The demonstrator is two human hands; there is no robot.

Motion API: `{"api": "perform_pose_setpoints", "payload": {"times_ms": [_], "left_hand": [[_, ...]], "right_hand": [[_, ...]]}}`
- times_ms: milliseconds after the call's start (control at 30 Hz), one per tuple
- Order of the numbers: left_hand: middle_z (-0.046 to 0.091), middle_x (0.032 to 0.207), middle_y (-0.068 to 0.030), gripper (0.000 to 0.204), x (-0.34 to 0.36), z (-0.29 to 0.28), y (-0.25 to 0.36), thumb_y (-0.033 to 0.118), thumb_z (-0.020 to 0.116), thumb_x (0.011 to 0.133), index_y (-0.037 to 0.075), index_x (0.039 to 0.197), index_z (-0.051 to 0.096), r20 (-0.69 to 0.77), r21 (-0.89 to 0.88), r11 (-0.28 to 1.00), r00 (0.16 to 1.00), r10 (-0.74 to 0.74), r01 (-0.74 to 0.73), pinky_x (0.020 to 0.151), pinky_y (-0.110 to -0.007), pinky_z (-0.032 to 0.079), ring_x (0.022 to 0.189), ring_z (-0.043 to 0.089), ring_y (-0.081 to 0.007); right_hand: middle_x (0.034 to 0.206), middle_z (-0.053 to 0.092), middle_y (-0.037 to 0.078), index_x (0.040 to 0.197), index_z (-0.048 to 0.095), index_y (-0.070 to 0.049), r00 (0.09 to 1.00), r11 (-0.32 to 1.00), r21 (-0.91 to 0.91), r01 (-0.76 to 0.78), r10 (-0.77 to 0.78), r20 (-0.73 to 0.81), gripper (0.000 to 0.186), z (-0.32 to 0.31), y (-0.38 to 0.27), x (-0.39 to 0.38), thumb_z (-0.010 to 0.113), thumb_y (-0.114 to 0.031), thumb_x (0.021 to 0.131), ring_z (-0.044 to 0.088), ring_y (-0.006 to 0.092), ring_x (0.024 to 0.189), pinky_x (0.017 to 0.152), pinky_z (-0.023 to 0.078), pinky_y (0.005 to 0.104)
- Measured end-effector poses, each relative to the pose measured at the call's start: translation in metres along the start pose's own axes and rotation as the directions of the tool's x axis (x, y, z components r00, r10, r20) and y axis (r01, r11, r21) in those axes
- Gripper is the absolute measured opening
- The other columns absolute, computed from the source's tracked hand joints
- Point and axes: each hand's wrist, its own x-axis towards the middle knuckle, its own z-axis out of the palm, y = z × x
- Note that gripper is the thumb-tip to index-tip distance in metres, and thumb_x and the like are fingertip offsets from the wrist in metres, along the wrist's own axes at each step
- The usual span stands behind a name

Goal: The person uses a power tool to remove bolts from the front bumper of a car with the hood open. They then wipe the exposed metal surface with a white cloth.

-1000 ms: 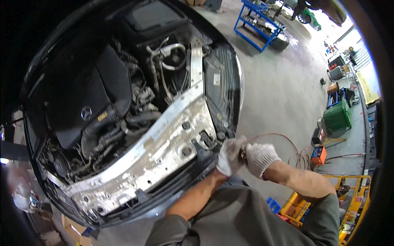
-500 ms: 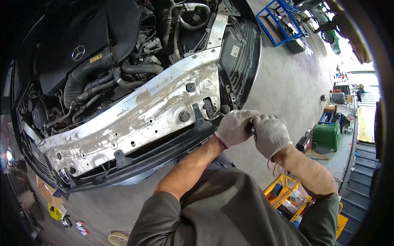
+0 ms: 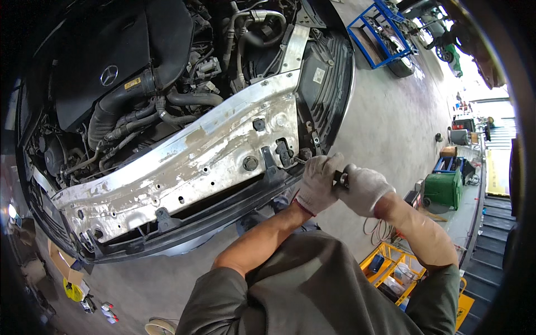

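Both my hands wear pale knit gloves and come together in front of the right part of a car's open front end. My right hand (image 3: 364,191) is closed around a ratchet-like metal tool (image 3: 342,177), whose shiny and dark part shows between the gloves; the rest is covered. My left hand (image 3: 319,180) is curled around the tool's other side, close to the right end of the silver front crossmember (image 3: 192,148). Beside the left glove are a black latch piece (image 3: 285,152) and a black bracket (image 3: 272,159) on that crossmember. Where the tool's tip sits cannot be made out.
Behind the crossmember lie a black engine cover (image 3: 84,67) and hoses (image 3: 195,99). The right headlight (image 3: 324,72) borders my reach. Around the floor stand a blue cart (image 3: 365,42), a green bin (image 3: 444,188), a yellow cart (image 3: 385,268) and a cardboard box (image 3: 64,262).
My right hand has shifted slightly down and its wrist has turned, baring more of the tool. My left hand has stayed close to the same spot, fingers now more upright.
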Motion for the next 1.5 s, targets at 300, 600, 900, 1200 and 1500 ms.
{"api": "perform_pose_setpoints", "payload": {"times_ms": [300,600,900,1200,1500], "left_hand": [[0.072,0.097,-0.0091,0.034,-0.001,-0.002,0.005,0.008,0.072,0.080,0.010,0.114,0.064,-0.021,0.014,1.000,0.999,0.029,-0.028,0.081,-0.044,0.054,0.089,0.070,-0.0340],[0.067,0.101,-0.0118,0.051,0.003,-0.006,-0.012,0.006,0.075,0.076,0.009,0.125,0.061,0.132,-0.004,1.000,0.991,0.001,0.000,0.089,-0.045,0.051,0.095,0.066,-0.0353],[0.071,0.090,-0.0130,0.028,0.016,-0.004,-0.020,0.007,0.073,0.078,0.009,0.105,0.066,0.321,-0.254,0.967,0.945,0.059,0.025,0.072,-0.047,0.055,0.084,0.071,-0.0386],[0.072,0.095,-0.0124,0.024,0.009,0.004,-0.021,0.006,0.074,0.082,0.009,0.105,0.068,0.227,-0.345,0.938,0.972,0.065,0.018,0.069,-0.044,0.055,0.084,0.071,-0.0366],[0.066,0.090,-0.0091,0.031,-0.003,0.004,-0.017,0.008,0.073,0.079,0.011,0.109,0.063,0.192,-0.195,0.979,0.981,-0.019,0.057,0.084,-0.045,0.051,0.088,0.067,-0.0334]], "right_hand": [[0.091,0.077,0.019,0.110,0.068,0.001,0.977,0.746,0.665,-0.018,-0.127,0.169,0.028,0.021,0.025,0.009,0.061,-0.019,0.093,0.075,0.0373,0.091,0.079,0.058,0.0462],[0.102,0.074,0.024,0.113,0.068,-0.001,0.978,0.988,0.146,0.047,-0.015,-0.209,0.034,0.029,0.019,0.009,0.065,-0.026,0.090,0.072,0.0431,0.098,0.088,0.057,0.0480],[0.097,0.075,0.021,0.112,0.067,0.000,0.802,0.918,-0.341,0.201,-0.354,-0.481,0.034,0.046,0.030,0.017,0.063,-0.029,0.094,0.073,0.0392,0.095,0.088,0.057,0.0447],[0.098,0.077,0.020,0.117,0.064,0.004,0.934,0.916,-0.393,0.083,-0.209,-0.289,0.036,0.036,0.013,0.004,0.062,-0.024,0.095,0.075,0.0393,0.095,0.082,0.058,0.0478],[0.103,0.074,0.026,0.117,0.061,0.004,0.992,0.980,0.177,0.090,-0.071,-0.108,0.046,0.024,0.015,0.003,0.066,-0.036,0.095,0.073,0.0377,0.102,0.089,0.056,0.0482]]}}
